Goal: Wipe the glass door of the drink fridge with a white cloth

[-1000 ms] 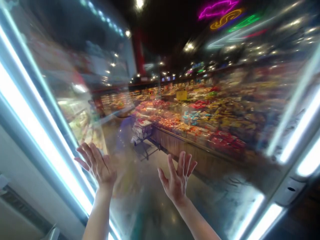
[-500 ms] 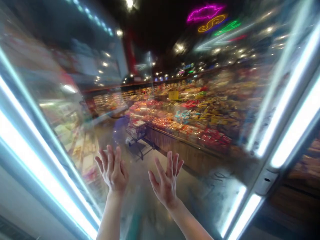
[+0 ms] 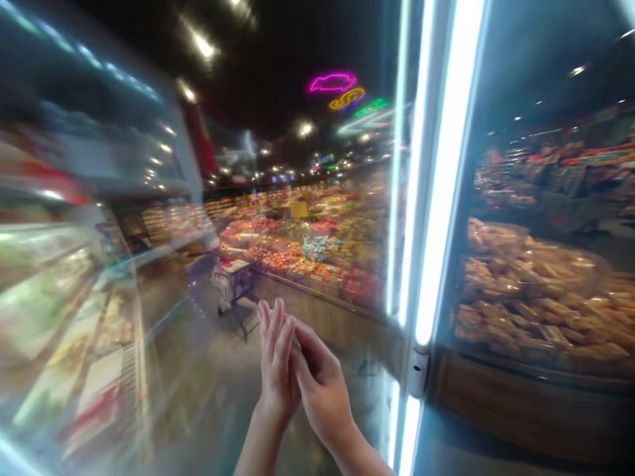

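Note:
My left hand [image 3: 276, 367] is raised at the lower middle of the view, its fingers stretched up and forward. Against its palm side rests my right hand [image 3: 325, 387], fingers bent at the knuckles and laid along the left hand's fingers. A gap shows between the right thumb and the other right fingers. Both hands appear to hold nothing, though the faces pressed together are hidden. Beyond them, apart from the hands, stands a shopping cart [image 3: 231, 277] on the aisle floor.
A bright light strip [image 3: 449, 165] runs vertically right of my hands, with glass beside it. Behind lies a long display [image 3: 297, 251] of colourful packed goods. Brown packages [image 3: 540, 304] are heaped at right. A blurred shelf [image 3: 74, 344] fills the left side. Neon signs [image 3: 332, 82] hang above.
My hands, held apart with fingers spread before, have come together palm to palm. The view has swung, and the right light strip now stands nearly upright and closer to the middle.

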`<state>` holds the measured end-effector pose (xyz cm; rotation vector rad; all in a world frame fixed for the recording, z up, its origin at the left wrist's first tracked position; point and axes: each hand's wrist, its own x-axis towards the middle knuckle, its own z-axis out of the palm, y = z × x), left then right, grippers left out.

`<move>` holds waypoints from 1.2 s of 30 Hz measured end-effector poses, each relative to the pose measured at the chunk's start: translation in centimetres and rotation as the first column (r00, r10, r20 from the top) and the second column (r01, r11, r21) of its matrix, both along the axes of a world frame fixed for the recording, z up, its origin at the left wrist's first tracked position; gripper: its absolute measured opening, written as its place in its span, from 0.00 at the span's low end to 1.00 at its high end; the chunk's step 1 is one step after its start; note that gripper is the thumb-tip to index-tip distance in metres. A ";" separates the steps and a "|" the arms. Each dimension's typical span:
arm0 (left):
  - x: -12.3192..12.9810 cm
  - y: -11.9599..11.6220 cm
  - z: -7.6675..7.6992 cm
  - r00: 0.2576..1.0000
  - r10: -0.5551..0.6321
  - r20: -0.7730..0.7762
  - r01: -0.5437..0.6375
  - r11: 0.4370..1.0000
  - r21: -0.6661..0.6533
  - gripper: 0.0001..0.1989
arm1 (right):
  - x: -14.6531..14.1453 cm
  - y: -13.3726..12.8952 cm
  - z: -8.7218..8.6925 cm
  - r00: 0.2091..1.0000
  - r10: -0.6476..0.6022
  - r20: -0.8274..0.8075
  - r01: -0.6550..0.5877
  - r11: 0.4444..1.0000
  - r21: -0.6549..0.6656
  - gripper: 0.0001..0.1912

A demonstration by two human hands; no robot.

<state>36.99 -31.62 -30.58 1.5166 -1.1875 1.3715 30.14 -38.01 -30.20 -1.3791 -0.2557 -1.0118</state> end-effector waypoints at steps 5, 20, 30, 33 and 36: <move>-2.1 -0.6 1.3 0.993 0.107 -0.054 -0.101 0.989 0.111 0.33 | -0.2 -8.1 1.6 0.894 -0.438 0.096 0.431 0.899 0.083 0.10; 0.5 2.1 -1.9 0.784 0.609 -0.119 -0.616 0.787 -0.028 0.38 | 3.4 -18.3 1.2 0.636 -0.338 0.694 0.733 -0.017 -0.680 0.50; 0.8 3.4 -2.4 0.774 0.626 -0.092 -0.623 0.780 0.065 0.41 | 4.5 -15.2 3.2 0.750 0.039 0.660 0.661 -0.045 -0.749 0.45; 0.8 5.1 -2.0 0.762 0.643 -0.081 -0.639 0.766 0.075 0.41 | 4.7 -14.5 4.4 0.722 -0.252 0.644 0.679 0.084 -0.729 0.47; 0.9 7.3 -1.0 0.759 0.648 -0.064 -0.643 0.762 0.079 0.41 | 4.8 -13.0 4.1 0.764 -0.231 0.603 0.637 0.115 -0.762 0.45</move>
